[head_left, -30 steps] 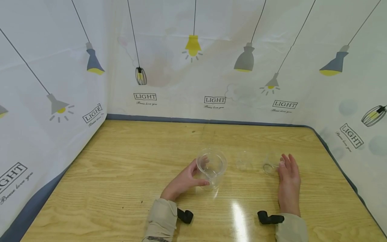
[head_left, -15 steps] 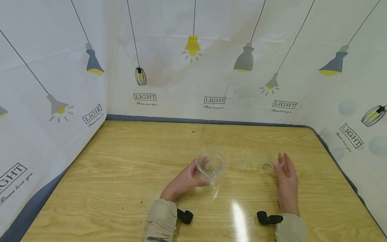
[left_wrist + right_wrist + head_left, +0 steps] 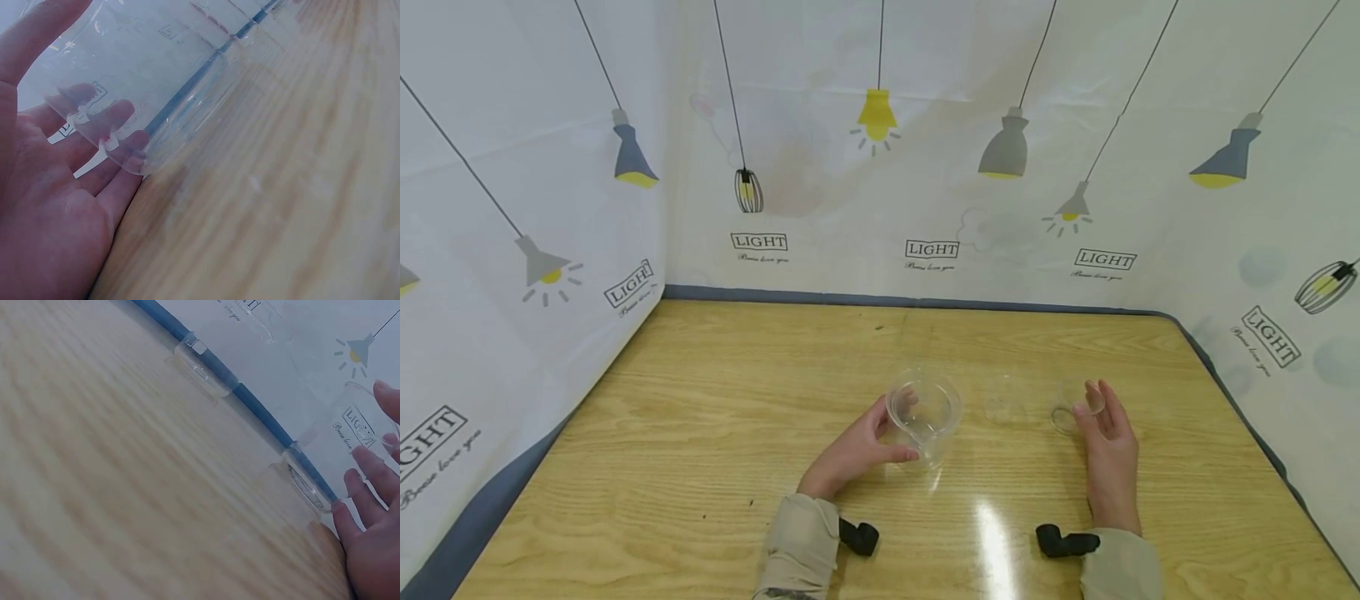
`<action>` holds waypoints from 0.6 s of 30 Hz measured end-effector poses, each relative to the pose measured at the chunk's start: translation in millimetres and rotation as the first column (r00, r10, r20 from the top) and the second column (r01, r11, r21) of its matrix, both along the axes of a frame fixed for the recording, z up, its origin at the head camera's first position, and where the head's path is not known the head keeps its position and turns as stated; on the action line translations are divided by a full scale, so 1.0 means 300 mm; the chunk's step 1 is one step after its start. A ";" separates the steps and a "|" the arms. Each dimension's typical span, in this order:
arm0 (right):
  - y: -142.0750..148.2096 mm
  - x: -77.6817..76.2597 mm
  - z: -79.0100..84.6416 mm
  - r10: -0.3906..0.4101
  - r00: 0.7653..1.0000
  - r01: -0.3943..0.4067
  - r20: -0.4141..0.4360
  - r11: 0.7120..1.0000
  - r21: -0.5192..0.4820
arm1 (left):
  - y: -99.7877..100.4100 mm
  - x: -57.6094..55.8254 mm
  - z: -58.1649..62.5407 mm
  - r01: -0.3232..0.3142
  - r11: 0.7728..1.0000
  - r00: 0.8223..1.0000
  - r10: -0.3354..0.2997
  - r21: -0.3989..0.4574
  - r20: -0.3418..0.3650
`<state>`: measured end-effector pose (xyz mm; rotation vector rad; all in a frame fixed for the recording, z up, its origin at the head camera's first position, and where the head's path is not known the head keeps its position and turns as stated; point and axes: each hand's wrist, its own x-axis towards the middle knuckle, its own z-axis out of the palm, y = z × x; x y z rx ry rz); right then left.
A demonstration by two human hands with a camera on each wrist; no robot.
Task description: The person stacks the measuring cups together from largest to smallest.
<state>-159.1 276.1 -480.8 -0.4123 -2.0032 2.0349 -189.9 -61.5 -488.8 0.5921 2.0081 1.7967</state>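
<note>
In the head view my left hand curves its fingers and thumb round a large clear round vessel with a wide rim. The left wrist view shows the fingers through the wall of this vessel, close to its base on the table. Further right, my right hand has thumb and forefinger at the side handle of a clear cup. In the right wrist view this cup stands upright, the lower fingers straight beside its wall. Parts of both transparent things are hard to make out.
A smaller clear container stands on the wooden table between the hands. White curtains with printed lamps enclose the back and sides. Black wrist straps stick out from both cuffs.
My right hand has shifted slightly left, its thumb and forefinger closing in at the cup's handle. The left hand and the large vessel stay where they were.
</note>
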 end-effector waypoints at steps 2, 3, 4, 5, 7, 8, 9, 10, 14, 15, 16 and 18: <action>0.000 0.000 0.000 -0.003 1.000 0.003 0.013 1.000 0.010 | 0.000 0.000 -0.001 -0.001 1.000 1.000 0.001 0.002 0.000; 0.001 0.000 0.000 -0.004 1.000 0.004 0.016 1.000 0.010 | 0.000 0.000 -0.001 -0.001 1.000 1.000 0.001 0.001 -0.002; 0.003 -0.001 -0.001 -0.007 1.000 0.007 0.017 1.000 0.009 | 0.000 0.000 -0.001 0.000 1.000 1.000 0.000 0.001 -0.005; 0.004 -0.001 -0.001 -0.009 1.000 0.008 0.018 1.000 0.009 | 0.001 0.000 -0.001 0.002 1.000 1.000 -0.002 0.001 -0.008; 0.006 -0.002 -0.003 -0.012 1.000 0.012 0.015 1.000 0.002 | 0.001 0.000 0.000 0.005 1.000 1.000 -0.005 -0.001 -0.014; 0.007 -0.003 -0.004 -0.016 1.000 0.016 0.019 1.000 0.000 | 0.001 -0.001 0.000 0.006 1.000 1.000 -0.006 -0.003 -0.016; 0.008 -0.003 -0.004 -0.018 1.000 0.018 0.019 1.000 -0.002 | 0.001 -0.001 0.001 0.007 1.000 1.000 -0.007 -0.003 -0.017; 0.008 -0.004 -0.005 -0.021 1.000 0.021 0.019 1.000 -0.005 | 0.001 -0.001 0.002 0.007 1.000 1.000 -0.007 -0.006 -0.019; 0.007 -0.006 -0.006 -0.032 0.999 0.033 0.021 0.999 -0.018 | 0.001 0.001 0.005 0.001 1.000 1.000 -0.001 -0.011 -0.014; 0.006 -0.007 -0.006 -0.036 0.999 0.036 0.020 0.999 -0.021 | 0.001 0.002 0.005 0.000 1.000 1.000 0.000 -0.012 -0.015; 0.006 -0.008 -0.006 -0.040 0.999 0.041 0.018 0.999 -0.026 | 0.001 0.003 0.006 -0.001 1.000 1.000 0.001 -0.014 -0.017; 0.005 -0.010 -0.006 -0.050 0.999 0.050 0.016 0.998 -0.033 | 0.002 0.003 0.006 -0.002 1.000 1.000 0.001 -0.015 -0.023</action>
